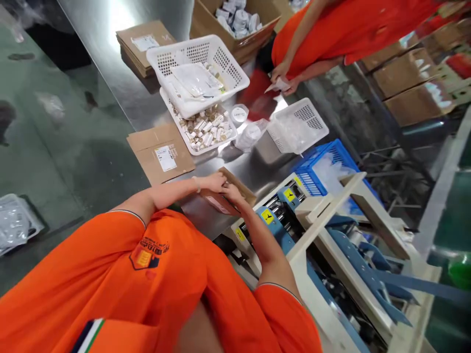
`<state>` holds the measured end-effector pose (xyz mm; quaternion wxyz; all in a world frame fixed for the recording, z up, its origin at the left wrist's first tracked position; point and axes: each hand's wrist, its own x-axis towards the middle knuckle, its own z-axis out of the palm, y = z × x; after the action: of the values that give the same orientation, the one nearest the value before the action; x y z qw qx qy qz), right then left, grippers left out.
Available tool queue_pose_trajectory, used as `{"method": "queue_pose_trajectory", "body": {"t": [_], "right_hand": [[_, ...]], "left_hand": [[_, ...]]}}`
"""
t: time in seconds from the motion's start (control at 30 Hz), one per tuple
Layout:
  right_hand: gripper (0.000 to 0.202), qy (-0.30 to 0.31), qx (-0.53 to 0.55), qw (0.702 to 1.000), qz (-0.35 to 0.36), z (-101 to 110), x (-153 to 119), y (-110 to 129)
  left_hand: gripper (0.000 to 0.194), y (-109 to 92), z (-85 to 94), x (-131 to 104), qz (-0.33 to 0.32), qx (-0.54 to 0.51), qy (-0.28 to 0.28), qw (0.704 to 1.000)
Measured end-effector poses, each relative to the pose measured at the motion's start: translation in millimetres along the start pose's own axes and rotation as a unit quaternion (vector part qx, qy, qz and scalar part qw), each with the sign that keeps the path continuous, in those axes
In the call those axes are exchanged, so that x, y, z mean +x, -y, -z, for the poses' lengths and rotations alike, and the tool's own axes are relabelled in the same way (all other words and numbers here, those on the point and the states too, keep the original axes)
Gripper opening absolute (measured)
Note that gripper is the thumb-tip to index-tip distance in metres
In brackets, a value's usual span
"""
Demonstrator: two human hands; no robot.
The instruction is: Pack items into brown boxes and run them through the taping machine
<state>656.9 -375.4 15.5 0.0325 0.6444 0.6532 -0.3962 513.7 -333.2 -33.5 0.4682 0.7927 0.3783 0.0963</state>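
A small brown cardboard box (247, 192), with a pale label on its near side, stands tilted in view at the table edge in front of me. My left hand (215, 182) grips its top edge, fingers bent over the cardboard. Right beside it, my right hand (233, 193) has its fingers curled on the same edge, nearly touching the left. Both hands partly cover the box, and its contents are hidden. Left of the hands lies a flattened carton (147, 152) with a white label.
White baskets (195, 105) hold packets and many small bottles (209, 130). Wrapped round stacks (250, 136) and another basket (312, 115) stand beyond. A co-worker's hands (281, 78) hold something whitish. A machine (305, 220) adjoins the steel table (110, 59) on the right, near a blue crate (312, 181).
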Motion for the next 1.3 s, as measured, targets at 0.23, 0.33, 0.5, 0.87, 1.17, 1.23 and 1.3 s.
{"method": "queue_pose_trajectory", "body": {"t": [0.23,0.33,0.5,0.87,1.17,1.23,1.3], "right_hand": [[0.021,-0.290,-0.101,0.943,-0.127,17.9,-84.6,-58.9],[0.020,-0.248,-0.066,0.942,-0.215,10.0,-97.8,-68.7],[0.017,-0.107,-0.060,0.976,-0.182,1.2,-50.2,-42.4],[0.119,-0.202,-0.148,0.966,-0.070,-17.9,-47.2,-77.6],[0.112,-0.263,-0.073,0.962,-0.023,-89.2,-44.4,-108.7],[0.114,-0.333,-0.028,0.940,-0.064,-90.8,-39.3,-121.8],[0.119,-0.419,0.025,0.891,-0.173,-99.7,-33.6,-133.9]], "left_hand": [[0.069,-2.0,25.2,-20.0,-0.063,0.109,0.148,0.981],[0.068,-4.7,31.5,-18.3,-0.063,0.138,0.161,0.975],[0.059,-13.3,22.3,-19.2,-0.077,0.189,0.102,0.974],[0.081,-0.9,-12.7,-25.9,0.007,0.222,-0.131,0.966],[0.127,10.3,5.8,-20.3,-0.105,0.399,0.051,0.910],[0.125,7.9,6.7,-3.4,-0.098,0.411,0.041,0.906],[0.123,0.6,6.4,31.3,-0.102,0.405,0.031,0.908]]}}
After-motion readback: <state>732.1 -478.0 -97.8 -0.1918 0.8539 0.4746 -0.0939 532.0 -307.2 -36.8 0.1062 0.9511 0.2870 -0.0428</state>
